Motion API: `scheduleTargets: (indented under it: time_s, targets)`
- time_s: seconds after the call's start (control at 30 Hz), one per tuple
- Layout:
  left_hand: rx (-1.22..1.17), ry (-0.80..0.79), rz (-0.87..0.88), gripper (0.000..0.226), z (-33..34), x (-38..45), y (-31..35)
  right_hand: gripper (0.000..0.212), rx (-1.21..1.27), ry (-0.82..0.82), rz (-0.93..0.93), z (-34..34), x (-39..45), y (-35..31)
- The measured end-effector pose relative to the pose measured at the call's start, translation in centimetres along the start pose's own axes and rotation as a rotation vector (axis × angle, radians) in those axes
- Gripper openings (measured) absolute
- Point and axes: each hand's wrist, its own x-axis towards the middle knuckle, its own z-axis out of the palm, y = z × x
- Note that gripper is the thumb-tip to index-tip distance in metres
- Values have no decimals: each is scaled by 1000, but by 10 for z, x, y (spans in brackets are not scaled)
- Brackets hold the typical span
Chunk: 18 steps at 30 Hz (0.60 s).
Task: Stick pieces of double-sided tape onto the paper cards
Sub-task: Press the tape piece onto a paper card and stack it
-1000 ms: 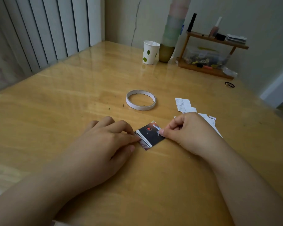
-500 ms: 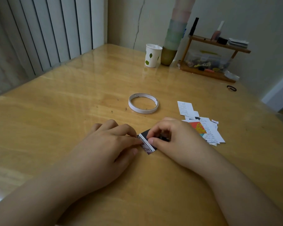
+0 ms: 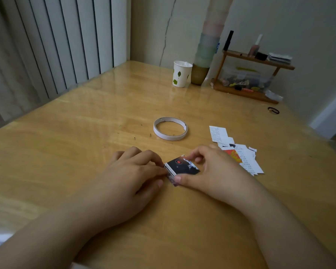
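Dark printed card (image 3: 182, 167) flat on bench (image 3: 66, 152), white tape strip (image 3: 170, 169) along its left edge. Left hand (image 3: 128, 177) fingertips together, pressing strip. Right hand (image 3: 208, 171) pinches card, thumb below, fingers above. Risk: card slides under press, strip sets crooked or creased. Tape roll (image 3: 170, 128) and card pile (image 3: 239, 152) lie apart.

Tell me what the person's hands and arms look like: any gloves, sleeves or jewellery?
Both are bare. The left hand and the right hand have no gloves and no rings that I can see, and neither wrist shows a watch or bracelet. Both forearms are uncovered as far as the bottom edge of the picture, so no sleeve shows. The nails on the fingers look short and unpainted.
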Motion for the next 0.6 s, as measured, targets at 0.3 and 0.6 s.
scheduleTargets:
  time_s: [0.3, 0.6]
  targets:
    - [-69, -29, -51, 41, -1, 1, -1, 38, 249, 21, -42, 2, 0, -3]
    - [-474, 184, -331, 9, -15, 8, 4, 34, 796, 200, -182, -13, -2, -6]
